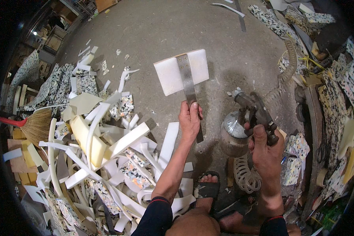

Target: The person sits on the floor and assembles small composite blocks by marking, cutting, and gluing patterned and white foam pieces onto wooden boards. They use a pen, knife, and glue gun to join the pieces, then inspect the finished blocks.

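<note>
My left hand (190, 122) is closed around a flat metal bar (189, 84). The bar's upper end is fastened with small round fixings to a panel padded in white foam (167, 75), which is held up off the floor and slightly tilted. To the right, my right hand (266, 155) grips a dark, crusted spray gun (256, 108) by its handle. Its nozzle points up and left, toward the panel's side, a short gap away. Below the gun hangs a rounded metal cup (233, 133). My fingers partly hide the trigger.
Foam offcuts (126, 139), white, yellow and speckled, are heaped at the left beside a straw broom (37, 125). A coiled clear hose (247, 177) lies below the gun; another ribbed hose (289, 63) runs behind. Speckled foam sheets (330, 102) line the right. My sandalled foot (207, 187) is on the concrete floor (153, 31).
</note>
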`<state>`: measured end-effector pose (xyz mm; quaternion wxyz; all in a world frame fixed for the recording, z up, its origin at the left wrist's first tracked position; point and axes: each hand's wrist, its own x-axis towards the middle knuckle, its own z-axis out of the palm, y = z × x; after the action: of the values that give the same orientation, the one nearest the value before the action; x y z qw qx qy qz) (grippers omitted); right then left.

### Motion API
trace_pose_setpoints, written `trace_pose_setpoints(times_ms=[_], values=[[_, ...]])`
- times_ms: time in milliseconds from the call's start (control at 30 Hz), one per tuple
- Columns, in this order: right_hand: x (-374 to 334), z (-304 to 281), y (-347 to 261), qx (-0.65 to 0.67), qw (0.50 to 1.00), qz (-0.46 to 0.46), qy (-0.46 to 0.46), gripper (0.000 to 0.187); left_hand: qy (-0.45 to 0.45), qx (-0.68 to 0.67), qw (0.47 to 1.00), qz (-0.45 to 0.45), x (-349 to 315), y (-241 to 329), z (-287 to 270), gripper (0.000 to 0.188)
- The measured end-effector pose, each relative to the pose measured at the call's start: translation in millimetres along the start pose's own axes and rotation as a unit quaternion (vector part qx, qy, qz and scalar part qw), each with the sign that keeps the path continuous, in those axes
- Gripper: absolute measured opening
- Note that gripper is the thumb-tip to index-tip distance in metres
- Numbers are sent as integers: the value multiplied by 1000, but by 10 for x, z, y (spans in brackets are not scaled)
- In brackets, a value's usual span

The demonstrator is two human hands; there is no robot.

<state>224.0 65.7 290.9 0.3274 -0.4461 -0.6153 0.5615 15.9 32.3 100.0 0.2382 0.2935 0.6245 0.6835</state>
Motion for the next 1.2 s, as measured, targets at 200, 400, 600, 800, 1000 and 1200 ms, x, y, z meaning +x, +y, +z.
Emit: trace_pose_setpoints(times_ms=[200, 400, 600, 800, 1000, 1200], values=[[-99, -40, -33, 19, 997, 55, -55, 33, 8, -11, 1000, -3, -8, 0, 45, 23], [-106, -78, -52, 33, 997, 50, -40, 32, -1, 2, 1000, -11, -41, 14, 23, 18], [136, -15, 4, -40, 999, -10, 25, 37, -12, 18, 1000, -2, -68, -31, 64, 16], [106, -46, -57, 16, 999, 30, 5, 33, 5, 4, 1000, -18, -88, -68, 77, 18], [-44, -13, -88, 19, 998, 30, -46, 38, 20, 4, 999, -37, -127, -53, 62, 18], [-101, -7, -99, 25, 993, 18, -117, 48, 7, -6, 1000, -17, -152, -96, 110, 20]])
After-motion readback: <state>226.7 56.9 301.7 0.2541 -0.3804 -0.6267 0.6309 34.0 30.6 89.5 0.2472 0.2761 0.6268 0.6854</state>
